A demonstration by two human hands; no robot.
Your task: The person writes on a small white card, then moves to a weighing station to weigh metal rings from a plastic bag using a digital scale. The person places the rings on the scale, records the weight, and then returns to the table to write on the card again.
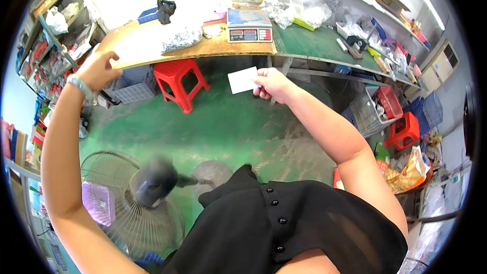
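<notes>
My right hand (271,84) pinches a small white card (242,80) by its right edge, between thumb and fingers. The card hangs in the air in front of the workbench, below a digital weighing scale (249,26). Out to the left, my left hand (99,71) is by the left end of the wooden tabletop (142,57). Its fingers are bent but apart, and nothing shows between them. A clear plastic bag of small pieces (181,38) lies on the tabletop between my two hands.
A red stool (181,83) and a grey crate (133,90) stand under the bench. A floor fan (152,182) is close by my left arm. Right of the scale, a green bench surface (317,43) carries bags and tools. Loaded shelves (56,25) stand far left.
</notes>
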